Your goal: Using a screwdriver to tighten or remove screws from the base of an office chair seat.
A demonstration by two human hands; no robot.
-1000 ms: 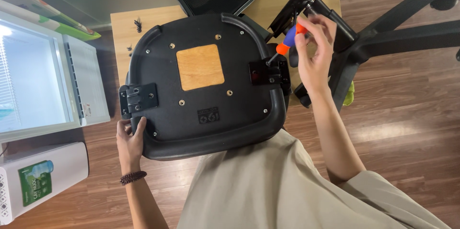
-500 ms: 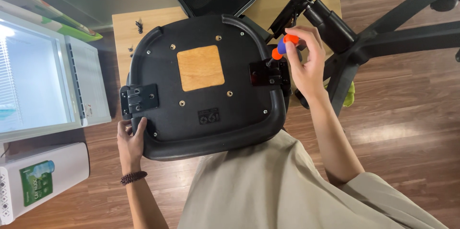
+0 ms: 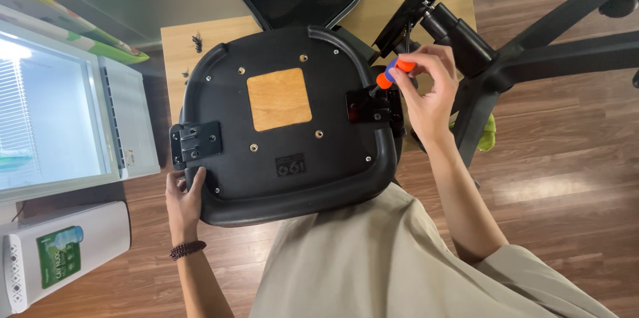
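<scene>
Chair seat (image 3: pixel 286 125): black, upturned, resting against your lap. Screwdriver (image 3: pixel 389 75): orange and blue handle, tip at the seat's right bracket (image 3: pixel 373 105), pinched in your right hand (image 3: pixel 426 92). Your left hand (image 3: pixel 183 201) grips the seat's near-left edge. Chair base (image 3: pixel 532 58) just beyond.

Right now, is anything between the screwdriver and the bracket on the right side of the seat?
Nothing visible. The right hand holds the orange-handled screwdriver directly over the black bracket; its tip looks at the bracket, though contact is unclear.
</scene>
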